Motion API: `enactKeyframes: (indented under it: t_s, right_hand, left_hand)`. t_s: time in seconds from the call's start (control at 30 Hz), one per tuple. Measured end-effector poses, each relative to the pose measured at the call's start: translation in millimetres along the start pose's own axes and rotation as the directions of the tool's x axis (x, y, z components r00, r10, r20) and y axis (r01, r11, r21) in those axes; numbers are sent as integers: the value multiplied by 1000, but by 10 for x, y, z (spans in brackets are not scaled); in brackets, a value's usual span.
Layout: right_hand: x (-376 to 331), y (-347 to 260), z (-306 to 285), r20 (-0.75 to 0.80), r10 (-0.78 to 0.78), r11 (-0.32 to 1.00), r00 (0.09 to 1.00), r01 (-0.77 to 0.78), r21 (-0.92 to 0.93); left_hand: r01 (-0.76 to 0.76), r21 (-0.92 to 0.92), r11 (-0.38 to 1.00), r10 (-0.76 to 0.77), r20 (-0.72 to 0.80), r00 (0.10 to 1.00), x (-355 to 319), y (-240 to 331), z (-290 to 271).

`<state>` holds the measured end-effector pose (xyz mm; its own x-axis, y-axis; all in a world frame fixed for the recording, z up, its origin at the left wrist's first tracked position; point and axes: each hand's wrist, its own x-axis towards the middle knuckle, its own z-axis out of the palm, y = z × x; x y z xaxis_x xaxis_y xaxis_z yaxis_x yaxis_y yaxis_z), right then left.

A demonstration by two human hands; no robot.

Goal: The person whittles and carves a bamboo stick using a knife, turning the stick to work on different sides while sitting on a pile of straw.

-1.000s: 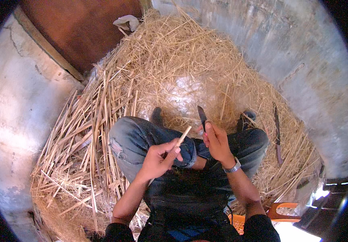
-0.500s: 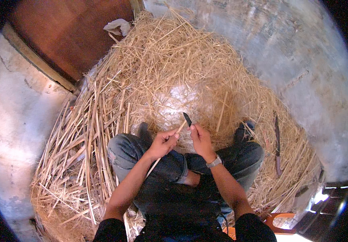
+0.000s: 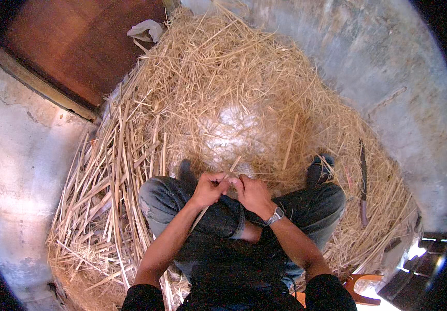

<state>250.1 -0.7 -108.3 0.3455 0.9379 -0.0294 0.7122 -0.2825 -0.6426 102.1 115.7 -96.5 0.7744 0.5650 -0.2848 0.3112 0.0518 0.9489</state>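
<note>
The left hand (image 3: 209, 187) and right hand (image 3: 252, 193) meet over the knees, fingers clamped on one thin strip of cane (image 3: 232, 167) — held close above the lap, likely for control — while a long knife (image 3: 362, 182) lies aside on the straw (image 3: 223, 98).

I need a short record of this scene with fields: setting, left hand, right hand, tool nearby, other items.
setting: person sitting on a large pile of pale dry straw, grey concrete floor around it
left hand: left hand closed on a thin pale split cane strip
right hand: right hand closed, touching the left; a silver wristwatch on its wrist
tool nearby: long dark-bladed knife lying on the straw at the right
other items: crumpled white bag by the brown wooden door
</note>
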Motion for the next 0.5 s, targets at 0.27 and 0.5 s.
enactKeyframes:
  t_s: [0.27, 0.5]
  right_hand:
    - [276, 1032, 270, -189, 246, 936, 951, -284, -209]
    - [302, 818, -207, -459, 135, 990, 878, -143, 18]
  left_hand:
    - [-199, 185, 962, 194, 45, 980, -138, -40, 78]
    - [-37, -174, 984, 41, 22, 999, -77, -97, 67]
